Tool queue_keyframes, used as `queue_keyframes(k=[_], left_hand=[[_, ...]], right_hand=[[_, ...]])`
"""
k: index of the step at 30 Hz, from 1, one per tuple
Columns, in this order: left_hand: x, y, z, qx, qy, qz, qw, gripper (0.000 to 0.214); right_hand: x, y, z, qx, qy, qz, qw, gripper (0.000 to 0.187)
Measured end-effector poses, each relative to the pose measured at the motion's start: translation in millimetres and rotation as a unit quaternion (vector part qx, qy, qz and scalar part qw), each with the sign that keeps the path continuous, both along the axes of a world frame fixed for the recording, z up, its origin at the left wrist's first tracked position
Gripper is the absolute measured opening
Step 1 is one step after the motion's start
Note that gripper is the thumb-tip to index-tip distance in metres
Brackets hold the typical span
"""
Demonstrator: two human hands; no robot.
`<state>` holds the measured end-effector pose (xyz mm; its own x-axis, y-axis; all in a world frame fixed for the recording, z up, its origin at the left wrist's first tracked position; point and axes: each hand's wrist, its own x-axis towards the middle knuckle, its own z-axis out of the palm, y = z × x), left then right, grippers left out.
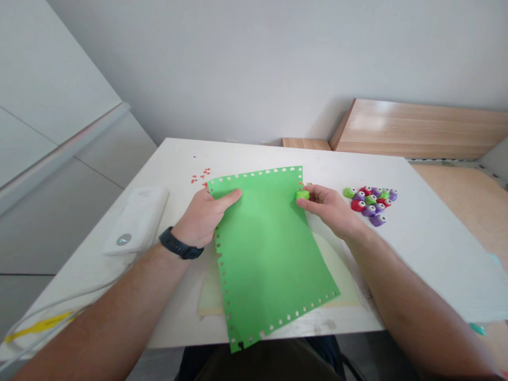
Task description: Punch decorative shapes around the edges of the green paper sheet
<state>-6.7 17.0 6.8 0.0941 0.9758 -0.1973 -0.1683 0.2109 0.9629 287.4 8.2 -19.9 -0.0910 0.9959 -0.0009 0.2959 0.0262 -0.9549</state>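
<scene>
A green paper sheet [270, 254] lies tilted on the white table [436, 254], with small punched shapes along its edges. My left hand [204, 217] grips its left edge, thumb on top. My right hand [329, 206] pinches a small green craft punch [302, 195] at the sheet's right edge. The punch's jaw is hidden by my fingers. A pale cream sheet [341, 280] lies under the green paper. Several more craft punches [369, 203] in purple, red and green stand grouped just right of my right hand.
Tiny red paper cut-outs [200, 177] are scattered beyond my left hand. A white flat device [135, 219] with a white cable [51, 317] lies at the table's left. A wooden board [416, 129] stands beyond the far edge, and a wall rises behind.
</scene>
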Motion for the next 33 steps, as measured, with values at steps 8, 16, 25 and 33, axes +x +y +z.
queue_keyframes(k=[8,16,25,33], left_hand=[[-1.6,-0.1,-1.5,0.007,0.004,-0.002,1.000,0.053],[0.2,-1.1,1.1,0.002,-0.001,0.001,1.000,0.055],[1.0,-1.8,1.9,0.007,-0.002,0.001,1.000,0.055],[1.4,-2.7,3.2,0.008,-0.007,-0.008,1.000,0.057]], right_hand=[[-0.7,-0.3,0.7,-0.003,-0.002,-0.002,1.000,0.042],[-0.7,-0.6,1.8,-0.001,-0.010,-0.001,1.000,0.042],[-0.8,-0.9,2.8,0.006,-0.017,0.001,1.000,0.042],[-1.0,0.0,-0.6,0.011,-0.019,-0.003,1.000,0.038]])
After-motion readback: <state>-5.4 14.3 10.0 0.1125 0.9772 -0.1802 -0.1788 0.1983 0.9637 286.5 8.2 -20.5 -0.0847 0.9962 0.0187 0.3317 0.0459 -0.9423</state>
